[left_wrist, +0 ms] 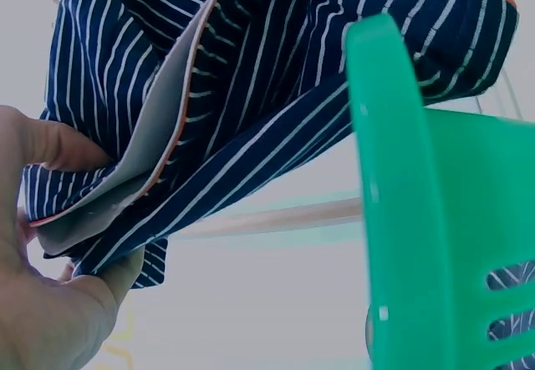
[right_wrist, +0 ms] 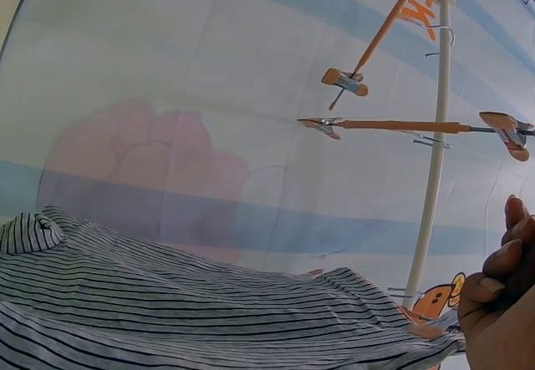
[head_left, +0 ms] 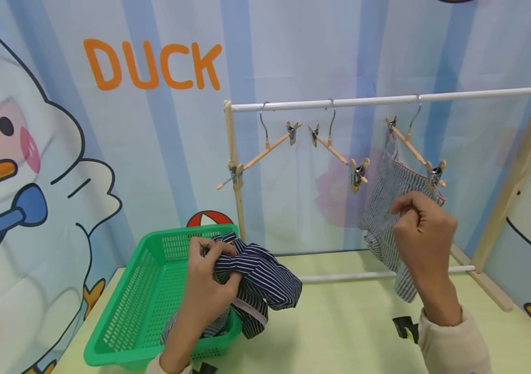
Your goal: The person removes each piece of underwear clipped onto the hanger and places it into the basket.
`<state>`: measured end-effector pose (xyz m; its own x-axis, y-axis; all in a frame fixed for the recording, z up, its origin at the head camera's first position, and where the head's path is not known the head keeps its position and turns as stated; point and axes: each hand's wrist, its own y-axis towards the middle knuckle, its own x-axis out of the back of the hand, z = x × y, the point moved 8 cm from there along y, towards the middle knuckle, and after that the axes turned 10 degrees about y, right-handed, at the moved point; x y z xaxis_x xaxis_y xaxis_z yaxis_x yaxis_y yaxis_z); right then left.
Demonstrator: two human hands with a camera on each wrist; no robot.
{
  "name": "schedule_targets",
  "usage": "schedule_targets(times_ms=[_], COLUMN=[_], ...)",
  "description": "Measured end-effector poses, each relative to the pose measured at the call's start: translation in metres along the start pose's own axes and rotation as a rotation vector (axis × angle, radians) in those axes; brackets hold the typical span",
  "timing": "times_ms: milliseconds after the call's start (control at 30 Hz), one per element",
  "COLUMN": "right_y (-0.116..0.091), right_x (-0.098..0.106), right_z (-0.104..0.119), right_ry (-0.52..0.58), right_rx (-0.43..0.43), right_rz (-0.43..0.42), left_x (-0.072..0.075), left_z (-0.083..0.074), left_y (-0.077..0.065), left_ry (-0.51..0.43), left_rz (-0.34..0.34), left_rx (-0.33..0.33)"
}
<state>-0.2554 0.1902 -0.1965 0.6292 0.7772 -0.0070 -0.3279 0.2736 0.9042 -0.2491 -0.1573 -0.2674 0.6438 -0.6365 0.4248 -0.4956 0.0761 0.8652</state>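
My left hand (head_left: 214, 283) grips a bunched navy garment (head_left: 265, 272) with white stripes, held over the right rim of the green basket (head_left: 120, 358). In the left wrist view, thumb and fingers pinch the garment (left_wrist: 276, 78) near its orange-trimmed edge; its kind is hard to tell in the folds. My right hand (head_left: 426, 231) is raised with curled fingers, and nothing shows in it. Just beyond that hand, a pale garment (head_left: 387, 195) with thin dark stripes hangs from two clips of a hanger (head_left: 408, 143).
A clothes rack with a white rail (head_left: 373, 101) stands at the back. Two more clip hangers, a left one (head_left: 265, 153) and a middle one (head_left: 337, 150), hang there without clothes. More striped cloth (head_left: 216, 326) lies in the basket. A duck-printed curtain (head_left: 167, 130) backs the pale table (head_left: 340, 322).
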Motion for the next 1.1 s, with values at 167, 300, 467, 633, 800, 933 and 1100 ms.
schedule_targets(times_ms=[167, 300, 467, 633, 800, 933, 1100], right_y=[-0.001, -0.002, -0.003, -0.003, -0.003, -0.004, -0.004], right_x=[0.001, 0.001, 0.0, 0.001, 0.0, 0.001, 0.002], right_z=[-0.001, -0.001, -0.001, -0.002, -0.002, -0.003, -0.003], right_ry=[0.002, 0.0, -0.005, -0.012, -0.015, -0.018, -0.015], right_rx=[0.017, 0.027, 0.028, 0.027, 0.029, 0.026, 0.019], right_rz=[0.0, -0.003, 0.01, 0.01, 0.017, 0.02, 0.017], left_x=[0.006, 0.016, 0.027, 0.035, 0.043, 0.048, 0.054], left_z=[0.006, 0.013, 0.019, 0.025, 0.034, 0.038, 0.043], left_y=[0.001, 0.002, 0.007, 0.014, 0.015, 0.017, 0.019], left_ry=[-0.01, 0.012, 0.035, 0.066, 0.098, 0.116, 0.141], left_rz=[-0.025, -0.063, -0.08, -0.072, -0.054, -0.04, -0.028], left_rx=[0.006, 0.025, 0.037, 0.032, 0.072, 0.083, 0.098])
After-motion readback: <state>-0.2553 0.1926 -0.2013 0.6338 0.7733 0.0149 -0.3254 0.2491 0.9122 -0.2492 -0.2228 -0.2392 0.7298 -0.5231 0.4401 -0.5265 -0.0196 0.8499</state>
